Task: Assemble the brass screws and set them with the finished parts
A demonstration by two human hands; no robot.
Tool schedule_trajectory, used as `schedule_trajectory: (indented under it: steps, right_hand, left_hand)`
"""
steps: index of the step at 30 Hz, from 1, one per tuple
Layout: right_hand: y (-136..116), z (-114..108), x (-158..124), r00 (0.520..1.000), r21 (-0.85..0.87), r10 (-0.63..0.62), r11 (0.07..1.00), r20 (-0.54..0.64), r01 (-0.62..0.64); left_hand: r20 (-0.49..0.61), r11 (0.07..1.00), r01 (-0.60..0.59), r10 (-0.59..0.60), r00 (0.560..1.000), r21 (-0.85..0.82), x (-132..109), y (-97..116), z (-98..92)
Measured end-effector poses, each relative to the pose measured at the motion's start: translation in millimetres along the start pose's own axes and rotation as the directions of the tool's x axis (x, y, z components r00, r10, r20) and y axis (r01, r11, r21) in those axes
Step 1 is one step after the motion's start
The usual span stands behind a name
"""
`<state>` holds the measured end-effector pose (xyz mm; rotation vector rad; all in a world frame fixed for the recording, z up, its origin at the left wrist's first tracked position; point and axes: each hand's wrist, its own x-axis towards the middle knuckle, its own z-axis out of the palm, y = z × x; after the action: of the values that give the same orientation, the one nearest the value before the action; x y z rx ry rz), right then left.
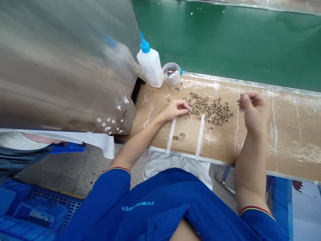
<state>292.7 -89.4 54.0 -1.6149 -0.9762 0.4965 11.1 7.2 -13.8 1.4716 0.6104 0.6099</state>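
Note:
My left hand [177, 109] rests on the cardboard-covered bench with its curled fingertips at the edge of a loose pile of small brass-coloured metal parts [208, 109]. Whether those fingers hold a part is hidden. My right hand [254, 112] is raised to the right of the pile, with its thumb and fingers pinched on a tiny glinting item [242, 109]. A small round clear dish [183, 136] lies on a taped cardboard sheet [185, 140] below the pile.
A white glue bottle with a blue nozzle [149, 65] and a round plastic tub [171, 74] stand at the bench's back edge. A dented metal panel [62, 63] with small paper scraps rises at left. A green surface [225, 36] lies behind. Blue crates [32, 211] sit on the floor.

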Motion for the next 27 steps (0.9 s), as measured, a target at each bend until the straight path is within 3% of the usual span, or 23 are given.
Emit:
schedule_trajectory:
  steps: [1, 2, 5, 9, 12, 15, 18, 21, 27]
  right_hand:
    - [-6.5, 8.0, -7.7, 0.984, -0.003, -0.038, 0.999, 0.172, 0.039]
    - [-11.6, 16.4, -16.3, 0.935, -0.002, -0.063, 0.998, 0.349, 0.067]
    - [-16.1, 41.0, -42.9, 0.700, 0.024, -0.093, 0.994, 0.708, 0.109]
    - [-2.4, 61.7, -68.8, 0.473, 0.030, -0.049, 0.998, 0.880, 0.048]
    - [8.2, 67.0, -75.9, 0.355, 0.049, -0.030, 0.998, 0.934, -0.042]
    - [13.6, 69.4, -77.3, 0.346, 0.073, -0.048, 0.996, 0.937, -0.059]
    - [16.7, 72.4, -78.5, 0.392, 0.090, -0.084, 0.996, 0.916, 0.004]
    - [17.7, 74.3, -80.2, 0.419, 0.173, -0.208, 0.978, 0.884, 0.120]
    - [11.6, 77.7, -89.8, 0.386, 0.301, -0.424, 0.891, 0.819, 0.341]
  left_hand:
    - [0.004, 1.000, 0.006, -0.006, 1.000, -0.011, -0.3, 0.4, 0.5]
    - [0.000, 1.000, 0.004, -0.004, 1.000, -0.013, -0.3, 0.4, 0.8]
    - [-0.030, 0.999, -0.030, 0.031, 0.999, 0.020, 1.3, -2.2, 1.0]
    - [-0.033, 0.997, -0.059, 0.060, 0.998, 0.043, 4.3, -7.2, -0.3]
    - [-0.045, 0.996, -0.072, 0.074, 0.996, 0.052, 5.0, -8.2, -1.1]
    - [-0.044, 0.995, -0.058, 0.061, 0.997, 0.077, 4.1, -6.8, -0.6]
    - [-0.054, 0.997, 0.000, 0.004, 0.999, 0.074, 2.3, -5.4, 1.3]
    - [-0.089, 0.998, 0.052, -0.048, 0.995, 0.039, 0.9, -5.2, 3.1]
    - [-0.107, 0.999, 0.043, -0.041, 0.993, 0.020, 1.0, -5.2, 4.0]
